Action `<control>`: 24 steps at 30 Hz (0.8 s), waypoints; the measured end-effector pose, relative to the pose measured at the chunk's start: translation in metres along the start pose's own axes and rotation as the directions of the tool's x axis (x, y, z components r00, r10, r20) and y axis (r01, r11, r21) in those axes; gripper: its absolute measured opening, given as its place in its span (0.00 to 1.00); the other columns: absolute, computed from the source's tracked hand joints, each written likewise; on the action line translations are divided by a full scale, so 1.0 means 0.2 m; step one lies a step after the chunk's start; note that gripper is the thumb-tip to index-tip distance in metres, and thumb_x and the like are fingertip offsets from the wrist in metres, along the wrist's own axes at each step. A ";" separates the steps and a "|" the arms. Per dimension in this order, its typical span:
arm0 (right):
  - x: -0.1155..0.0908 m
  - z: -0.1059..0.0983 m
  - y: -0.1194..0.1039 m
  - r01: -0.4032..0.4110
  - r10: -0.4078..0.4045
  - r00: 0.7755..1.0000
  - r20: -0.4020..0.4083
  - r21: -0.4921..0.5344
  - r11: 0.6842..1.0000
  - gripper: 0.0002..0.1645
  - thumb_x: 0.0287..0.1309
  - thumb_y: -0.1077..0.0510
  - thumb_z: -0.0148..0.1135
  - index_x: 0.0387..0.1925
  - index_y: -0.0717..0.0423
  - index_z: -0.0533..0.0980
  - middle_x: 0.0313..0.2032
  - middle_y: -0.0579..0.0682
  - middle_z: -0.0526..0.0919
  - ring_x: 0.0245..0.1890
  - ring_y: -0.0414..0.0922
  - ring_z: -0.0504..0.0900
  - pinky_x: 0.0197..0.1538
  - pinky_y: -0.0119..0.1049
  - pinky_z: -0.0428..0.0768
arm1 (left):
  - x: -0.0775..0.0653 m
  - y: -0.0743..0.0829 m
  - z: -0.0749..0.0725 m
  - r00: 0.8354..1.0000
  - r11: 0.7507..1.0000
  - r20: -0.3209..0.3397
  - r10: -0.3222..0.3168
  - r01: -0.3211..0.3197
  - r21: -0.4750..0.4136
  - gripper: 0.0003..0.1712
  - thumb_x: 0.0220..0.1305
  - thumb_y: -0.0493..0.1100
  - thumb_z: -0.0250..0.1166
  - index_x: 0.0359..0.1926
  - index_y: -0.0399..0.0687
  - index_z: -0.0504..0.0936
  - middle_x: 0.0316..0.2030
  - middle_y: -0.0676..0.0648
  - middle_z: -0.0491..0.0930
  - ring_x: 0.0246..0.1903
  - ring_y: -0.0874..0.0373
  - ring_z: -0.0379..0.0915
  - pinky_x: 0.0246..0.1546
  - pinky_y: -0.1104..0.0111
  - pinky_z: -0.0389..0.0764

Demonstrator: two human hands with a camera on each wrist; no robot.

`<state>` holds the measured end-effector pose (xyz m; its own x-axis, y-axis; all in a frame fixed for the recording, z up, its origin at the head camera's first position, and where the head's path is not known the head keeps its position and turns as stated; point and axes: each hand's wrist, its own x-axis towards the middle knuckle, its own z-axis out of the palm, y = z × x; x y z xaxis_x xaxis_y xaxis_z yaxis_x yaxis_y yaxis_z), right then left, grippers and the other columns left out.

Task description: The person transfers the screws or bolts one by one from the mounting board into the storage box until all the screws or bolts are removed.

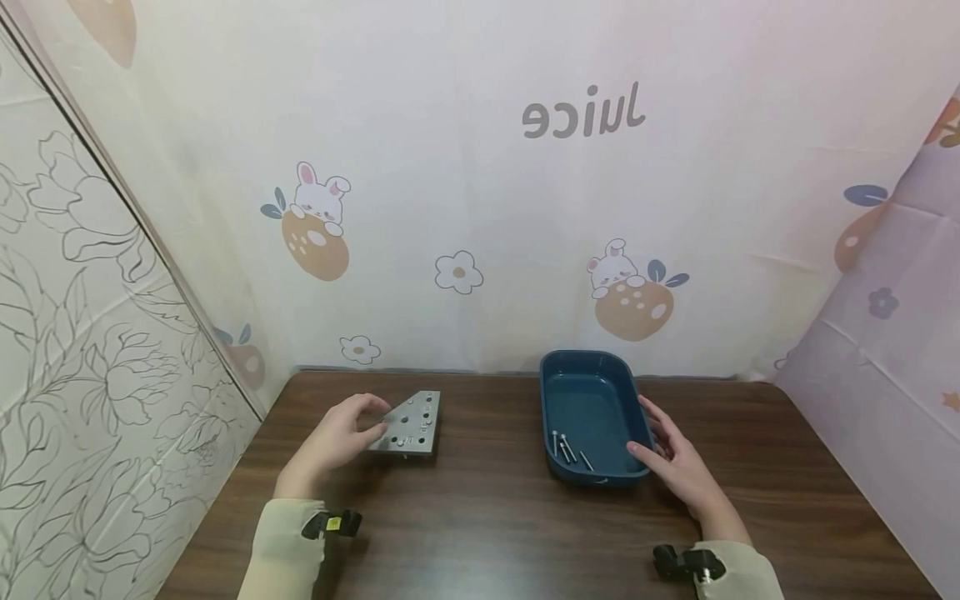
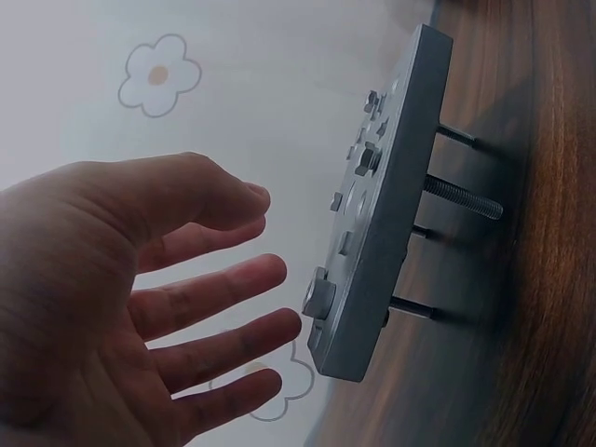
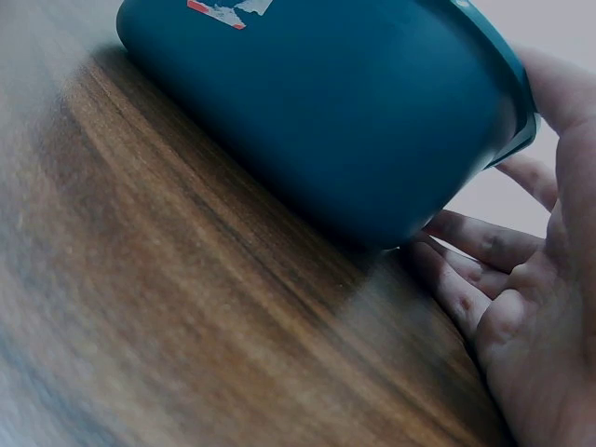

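Note:
My left hand [image 1: 337,437] is beside a grey metal plate [image 1: 415,421] with a slanted corner. In the left wrist view its fingers [image 2: 219,358] are spread and loosely bent, a small gap from the plate. Bolts stand in the plate [image 2: 386,214], their heads on top and threaded shanks poking out underneath, so it sits raised off the table. At the right, my right hand [image 1: 678,462] grips the side of a dark blue plastic tray [image 1: 551,392], thumb over the rim and fingers along the outer wall. Several loose screws [image 1: 566,450] lie in the tray's near left corner.
The dark brown wooden table [image 1: 480,525] ends at the back against a printed curtain [image 1: 472,183]. Another curtain with line-drawn flowers [image 1: 90,375] hangs at the left, and a further one [image 1: 885,392] at the right. A torn label [image 3: 223,11] sticks to the tray's outside.

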<state>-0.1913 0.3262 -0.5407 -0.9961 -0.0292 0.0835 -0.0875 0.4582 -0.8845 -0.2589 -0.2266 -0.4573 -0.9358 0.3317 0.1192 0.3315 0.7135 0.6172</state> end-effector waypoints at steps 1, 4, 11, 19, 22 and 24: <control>0.00 0.00 0.00 0.002 -0.002 1.000 -0.001 -0.001 1.000 0.47 0.69 0.48 0.62 0.79 0.26 0.46 0.75 0.63 0.58 0.72 0.65 0.58 0.66 0.71 0.59 | 0.00 0.00 0.00 1.000 1.000 0.001 -0.001 0.001 0.003 0.17 0.64 0.42 0.70 0.53 0.48 0.82 0.52 0.49 0.81 0.56 0.50 0.75 0.57 0.47 0.75; 0.00 0.00 0.00 0.005 -0.005 1.000 -0.003 -0.003 1.000 0.47 0.70 0.48 0.62 0.79 0.27 0.46 0.75 0.63 0.58 0.72 0.65 0.58 0.66 0.72 0.59 | 0.00 -0.01 0.00 1.000 1.000 0.005 -0.002 0.002 0.010 0.16 0.64 0.42 0.70 0.53 0.48 0.82 0.52 0.49 0.81 0.56 0.50 0.75 0.56 0.47 0.75; 0.00 0.00 0.00 0.003 -0.003 1.000 0.001 -0.003 1.000 0.47 0.70 0.48 0.62 0.79 0.26 0.46 0.75 0.63 0.57 0.72 0.65 0.58 0.66 0.71 0.59 | 0.00 -0.02 0.00 1.000 1.000 0.024 -0.015 0.015 0.000 0.15 0.64 0.41 0.70 0.51 0.48 0.83 0.51 0.49 0.81 0.56 0.49 0.76 0.57 0.47 0.76; 0.00 0.00 0.00 -0.004 0.004 1.000 0.002 0.005 1.000 0.47 0.69 0.48 0.62 0.79 0.26 0.46 0.75 0.63 0.56 0.73 0.66 0.57 0.66 0.72 0.58 | 0.00 -0.02 0.01 0.998 0.998 0.039 -0.054 0.054 -0.009 0.13 0.65 0.41 0.70 0.50 0.51 0.83 0.51 0.50 0.81 0.57 0.49 0.77 0.58 0.47 0.77; 0.00 0.00 -0.01 -0.005 0.005 1.000 0.003 0.007 1.000 0.48 0.69 0.48 0.62 0.79 0.26 0.46 0.75 0.63 0.56 0.73 0.66 0.57 0.66 0.72 0.58 | 0.00 -0.03 0.01 0.997 0.998 0.046 -0.063 0.063 -0.015 0.13 0.65 0.40 0.70 0.50 0.51 0.83 0.51 0.50 0.81 0.57 0.48 0.77 0.57 0.47 0.77; 0.00 0.00 -0.01 -0.005 0.005 1.000 0.003 0.006 1.000 0.48 0.69 0.48 0.62 0.79 0.26 0.46 0.75 0.63 0.56 0.73 0.66 0.56 0.66 0.73 0.58 | 0.00 -0.04 0.01 0.997 0.998 0.049 -0.064 0.065 -0.018 0.13 0.65 0.40 0.69 0.50 0.51 0.83 0.51 0.50 0.81 0.57 0.47 0.77 0.57 0.47 0.77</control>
<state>-0.1907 0.3261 -0.5395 -0.9965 -0.0293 0.0778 -0.0826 0.4527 -0.8878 -0.2613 -0.2304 -0.4636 -0.9481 0.3152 0.0408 0.2677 0.7227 0.6372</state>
